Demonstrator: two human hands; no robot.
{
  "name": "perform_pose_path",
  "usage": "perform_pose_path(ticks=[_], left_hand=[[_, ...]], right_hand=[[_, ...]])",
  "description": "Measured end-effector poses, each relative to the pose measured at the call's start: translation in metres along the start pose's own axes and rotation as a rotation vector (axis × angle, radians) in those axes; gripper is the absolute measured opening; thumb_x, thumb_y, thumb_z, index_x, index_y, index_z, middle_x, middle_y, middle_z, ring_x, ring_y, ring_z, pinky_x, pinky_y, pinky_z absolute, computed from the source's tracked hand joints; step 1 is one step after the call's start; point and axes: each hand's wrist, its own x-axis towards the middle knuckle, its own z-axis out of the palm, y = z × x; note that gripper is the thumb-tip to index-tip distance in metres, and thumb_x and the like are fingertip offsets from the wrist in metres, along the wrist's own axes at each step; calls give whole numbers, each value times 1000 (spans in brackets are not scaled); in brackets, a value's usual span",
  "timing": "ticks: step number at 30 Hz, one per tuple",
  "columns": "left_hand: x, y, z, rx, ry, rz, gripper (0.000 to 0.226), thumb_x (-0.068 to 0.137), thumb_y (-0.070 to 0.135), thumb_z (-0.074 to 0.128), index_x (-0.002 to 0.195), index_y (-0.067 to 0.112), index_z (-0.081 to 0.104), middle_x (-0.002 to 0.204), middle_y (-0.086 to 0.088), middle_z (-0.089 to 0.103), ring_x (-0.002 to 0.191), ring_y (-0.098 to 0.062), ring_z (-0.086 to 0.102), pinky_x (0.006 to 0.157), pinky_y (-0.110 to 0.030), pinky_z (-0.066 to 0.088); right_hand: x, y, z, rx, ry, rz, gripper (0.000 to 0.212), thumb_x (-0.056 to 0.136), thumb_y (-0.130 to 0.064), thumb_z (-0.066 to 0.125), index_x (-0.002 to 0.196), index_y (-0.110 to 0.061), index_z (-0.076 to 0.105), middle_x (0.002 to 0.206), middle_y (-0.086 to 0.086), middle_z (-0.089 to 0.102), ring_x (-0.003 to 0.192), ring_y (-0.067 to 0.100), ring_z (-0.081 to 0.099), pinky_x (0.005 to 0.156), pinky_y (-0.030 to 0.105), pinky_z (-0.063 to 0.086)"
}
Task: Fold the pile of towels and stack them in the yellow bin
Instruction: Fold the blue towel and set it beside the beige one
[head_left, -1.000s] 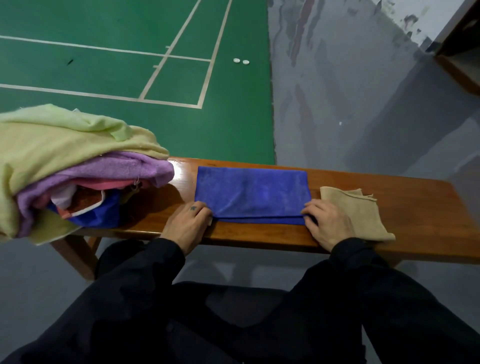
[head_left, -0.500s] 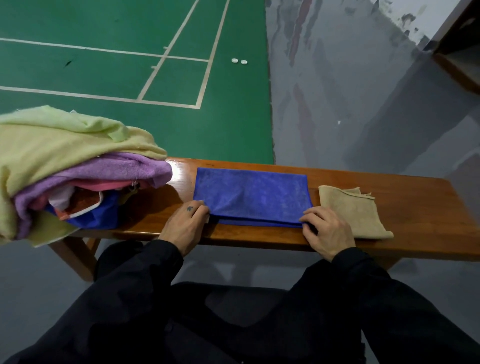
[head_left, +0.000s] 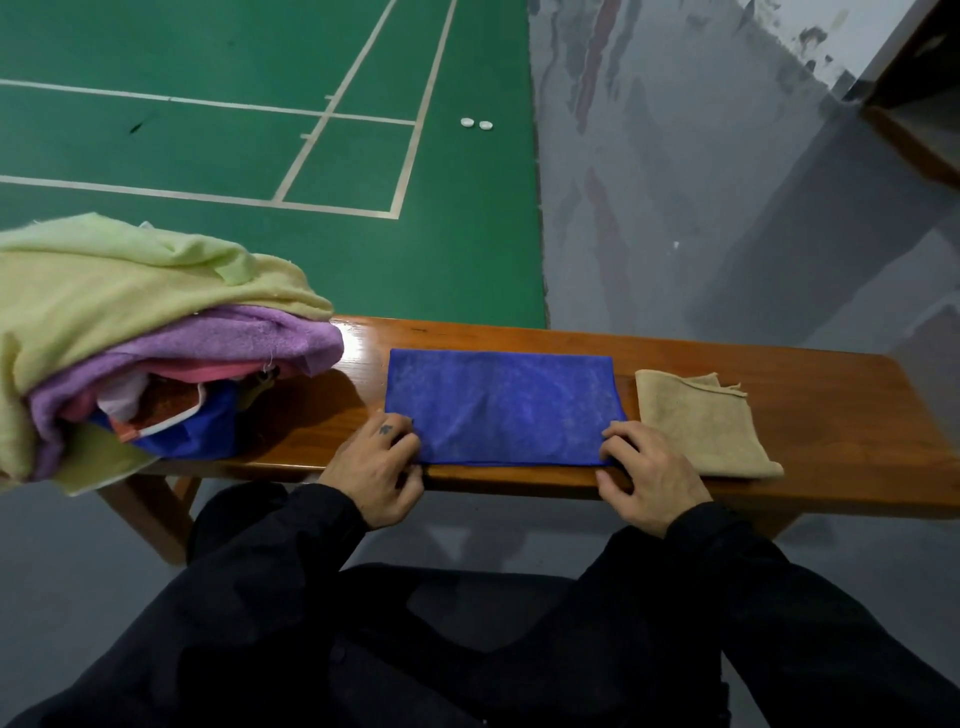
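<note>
Both hands (head_left: 376, 470) have drawn the blue towel (head_left: 501, 413) nearer.

No legible text, label, brand or number found. A small dark mark on the left hand (head_left: 374, 470) is unreadable.

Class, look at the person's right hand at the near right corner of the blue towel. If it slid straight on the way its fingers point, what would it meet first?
The right hand points up and left, so it would run over the blue towel it already grips. Beyond that comes bare bench, as far as the head view shows.
</note>
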Motion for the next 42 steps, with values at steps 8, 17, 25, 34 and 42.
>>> perform_pose_path(ticks=[8,17,25,34,42], left_hand=[[39,38,12,135,-21,67,56,98,47,48,146,19,51,159,-9,39,151,-30,29,121,-55,23],[69,39,40,187,-421,-477,81,93,75,6,161,34,-5,169,-1,-15,155,-26,-17,120,-57,-16],[66,20,1,75,-98,-1035,58,95,48,54,134,5,49,142,-21,48,125,-39,45,103,-47,37],[79,4,-15,-307,-118,-1067,33,93,14,49,125,9,48,127,-23,59,116,-43,58,96,-44,47],[75,8,-15,-87,-289,-1022,86,89,59,59,151,8,27,147,-23,40,130,-43,46,106,-49,41]], right_hand=[[42,-48,11,-74,90,-107,48,97,-38,53,140,-17,60,151,6,52,138,27,49,115,45,40],[76,-63,52,-214,-314,352,72,100,-71,12,163,-37,0,172,6,-4,159,26,-4,128,48,-1],[77,-64,50,-212,-307,343,73,100,-71,10,163,-37,-1,172,5,-8,158,26,-7,127,47,-5],[85,-52,17,665,-38,550,56,107,-53,34,157,-30,35,166,-2,29,155,16,17,127,36,13],[52,-30,33,219,-59,482,61,102,-52,50,157,-30,36,167,1,27,155,23,18,125,38,18]])
